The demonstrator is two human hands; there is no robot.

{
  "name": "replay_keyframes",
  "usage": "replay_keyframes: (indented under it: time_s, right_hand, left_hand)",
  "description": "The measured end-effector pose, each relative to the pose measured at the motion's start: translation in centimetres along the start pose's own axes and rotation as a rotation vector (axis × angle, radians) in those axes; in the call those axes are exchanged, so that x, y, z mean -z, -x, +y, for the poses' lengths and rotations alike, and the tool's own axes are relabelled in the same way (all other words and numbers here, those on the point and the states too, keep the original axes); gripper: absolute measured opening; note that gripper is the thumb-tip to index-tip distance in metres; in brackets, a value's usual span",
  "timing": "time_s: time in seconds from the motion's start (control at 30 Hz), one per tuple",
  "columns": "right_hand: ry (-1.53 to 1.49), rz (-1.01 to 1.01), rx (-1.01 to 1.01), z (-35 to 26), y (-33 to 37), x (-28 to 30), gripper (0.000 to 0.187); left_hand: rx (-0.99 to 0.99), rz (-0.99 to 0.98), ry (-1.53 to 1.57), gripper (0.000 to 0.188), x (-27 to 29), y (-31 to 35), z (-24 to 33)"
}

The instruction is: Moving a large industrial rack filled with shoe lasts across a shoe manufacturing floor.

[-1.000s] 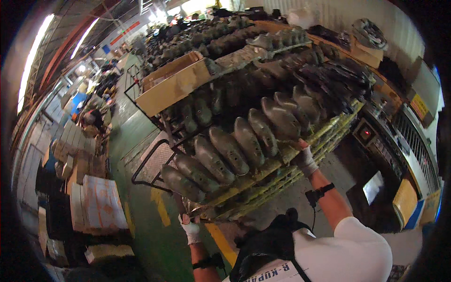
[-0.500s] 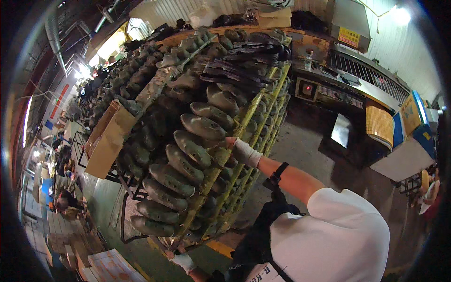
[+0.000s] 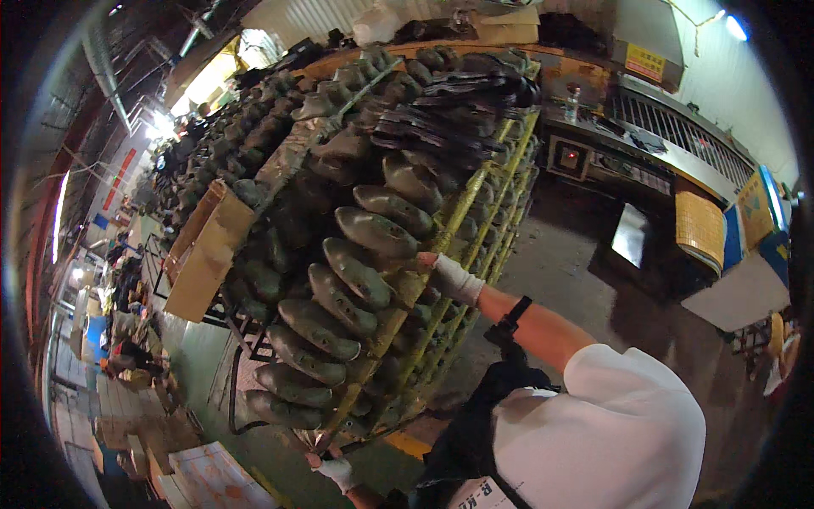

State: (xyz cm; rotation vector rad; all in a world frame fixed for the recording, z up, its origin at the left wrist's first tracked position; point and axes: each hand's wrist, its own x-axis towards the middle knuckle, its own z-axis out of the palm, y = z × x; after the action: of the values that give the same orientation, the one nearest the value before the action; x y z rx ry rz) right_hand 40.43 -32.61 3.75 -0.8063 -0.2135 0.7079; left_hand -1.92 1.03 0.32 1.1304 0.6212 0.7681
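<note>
Rows of dark grey-green shoe lasts [image 3: 337,297] lie side by side on a multi-tier rack with yellow rails [image 3: 373,349]. My right hand [image 3: 454,278], in a pale glove with bare fingertips, grips the rack's yellow side rail beside the lasts. At the rack's near lower corner, my left hand [image 3: 336,470], gloved the same way, has its fingers closed round the frame's end. Part of those fingers is hidden by the frame. A bundle of dark strips [image 3: 449,110] rests on top of the lasts toward the far end.
An open cardboard box [image 3: 208,254] sits against the rack's left side. More racks of lasts [image 3: 229,127] stretch behind. At right are a metal machine with a slatted bed [image 3: 678,127], a woven-topped stool [image 3: 700,229] and a white panel [image 3: 736,293]. Flattened cardboard [image 3: 216,477] lies lower left.
The whole scene, rack and surroundings, has shifted slightly to the right in the view. Both hands keep their places on the rack.
</note>
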Motion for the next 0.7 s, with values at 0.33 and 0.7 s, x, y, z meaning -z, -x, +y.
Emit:
replay_keyframes:
  time_s: [0.33, 0.7]
  right_hand:
    - [0.169, -0.126, 0.093, 2.2, -2.3, 4.0, 0.042]
    - [0.235, -0.261, 0.082, -0.5, -0.2, -2.3, 0.047]
  left_hand:
    - [-0.030, 0.090, 0.024, 0.067, 2.2, -0.3, -1.7]
    - [-0.192, 0.182, -0.135, 0.034, 9.2, -0.1, -5.7]
